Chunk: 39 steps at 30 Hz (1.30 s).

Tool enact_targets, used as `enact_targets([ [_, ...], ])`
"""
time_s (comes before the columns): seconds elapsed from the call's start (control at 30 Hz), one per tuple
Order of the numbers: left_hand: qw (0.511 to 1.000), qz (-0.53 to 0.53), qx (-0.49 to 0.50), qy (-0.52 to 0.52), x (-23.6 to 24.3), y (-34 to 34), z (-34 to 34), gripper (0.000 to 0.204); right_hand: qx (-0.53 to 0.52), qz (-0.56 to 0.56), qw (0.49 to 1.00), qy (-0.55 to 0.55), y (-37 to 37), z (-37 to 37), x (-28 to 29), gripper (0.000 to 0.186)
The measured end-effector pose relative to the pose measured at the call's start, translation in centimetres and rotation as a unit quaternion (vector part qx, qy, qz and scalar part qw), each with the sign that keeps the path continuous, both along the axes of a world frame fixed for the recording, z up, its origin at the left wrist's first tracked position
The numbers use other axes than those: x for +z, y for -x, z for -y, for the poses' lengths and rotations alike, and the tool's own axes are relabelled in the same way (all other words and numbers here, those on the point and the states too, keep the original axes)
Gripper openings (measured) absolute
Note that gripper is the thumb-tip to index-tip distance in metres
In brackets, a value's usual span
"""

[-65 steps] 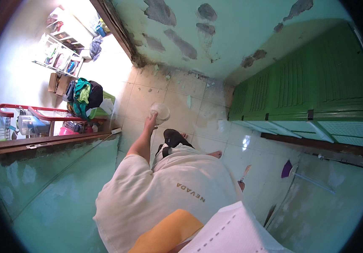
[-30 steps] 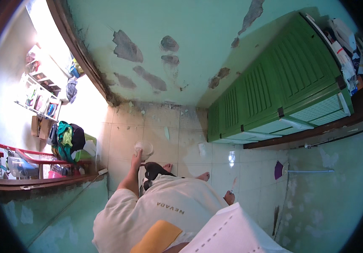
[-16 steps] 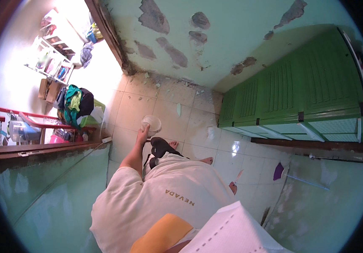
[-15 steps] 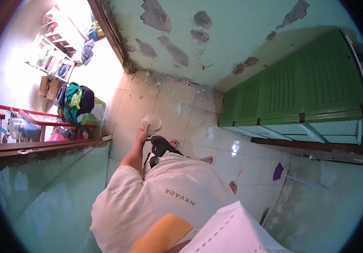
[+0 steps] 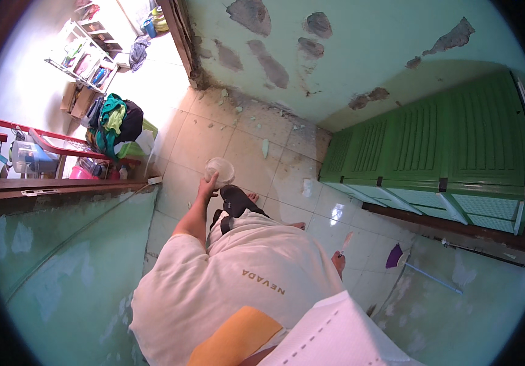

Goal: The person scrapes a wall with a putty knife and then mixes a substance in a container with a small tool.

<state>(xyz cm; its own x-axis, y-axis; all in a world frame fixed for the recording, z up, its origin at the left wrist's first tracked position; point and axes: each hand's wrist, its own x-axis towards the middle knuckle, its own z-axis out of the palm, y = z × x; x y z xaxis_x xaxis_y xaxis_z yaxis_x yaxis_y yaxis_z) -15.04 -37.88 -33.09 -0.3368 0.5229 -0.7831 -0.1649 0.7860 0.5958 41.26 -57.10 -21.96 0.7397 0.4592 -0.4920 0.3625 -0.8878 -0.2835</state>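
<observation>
My left hand [image 5: 208, 185] grips the rim of a round, clear plastic bowl [image 5: 221, 171], with the thumb over its edge. The bowl is held out low in front of me, above the tiled floor. At my right side, partly hidden by my shirt, my right hand [image 5: 338, 262] is closed on a thin flat-bladed tool, like a putty knife [image 5: 347, 240]. The tool's blade points forward, away from me. Ahead stands a pale green wall [image 5: 348, 36] with bare grey patches where paint has come off. Paint flakes [image 5: 265, 148] lie on the tiles along its foot.
A long green slatted cabinet [image 5: 421, 140] stands at the right. A purple broom [image 5: 395, 256] with a pale handle leans by the lower right wall. On the left, past a wooden door frame [image 5: 180, 43], are a red-railed rack [image 5: 61, 143], a clothes pile [image 5: 116, 125] and shelves.
The view has turned slightly, so the wall patches sit further right. My left hand still holds the bowl. My right hand and its tool sit slightly higher in the picture.
</observation>
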Motion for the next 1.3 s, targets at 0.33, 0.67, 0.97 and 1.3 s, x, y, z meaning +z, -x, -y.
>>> enact_targets([
  [0.33, 1.0, -0.005, 0.004, 0.004, -0.8, 0.2, -1.2, 0.092, 0.017, 0.009, 1.0, 0.004, -0.8, 1.8, -1.2, 0.041],
  [0.67, 1.0, -0.007, -0.021, -0.022, -0.5, -0.3, -3.0, 0.089, 0.003, -0.01, 1.0, -0.018, -0.6, 3.7, -1.4, 0.042],
  [0.97, 0.999, -0.02, -0.025, -0.03, 0.1, -0.6, -3.3, 0.092, -0.01, 0.009, 1.0, -0.016, -0.3, 3.1, -1.6, 0.042],
  [1.3, 1.0, -0.004, -0.018, -0.022, -0.3, 0.3, -2.4, 0.092, 0.017, 0.034, 0.999, -0.012, -0.9, 3.2, -3.1, 0.044],
])
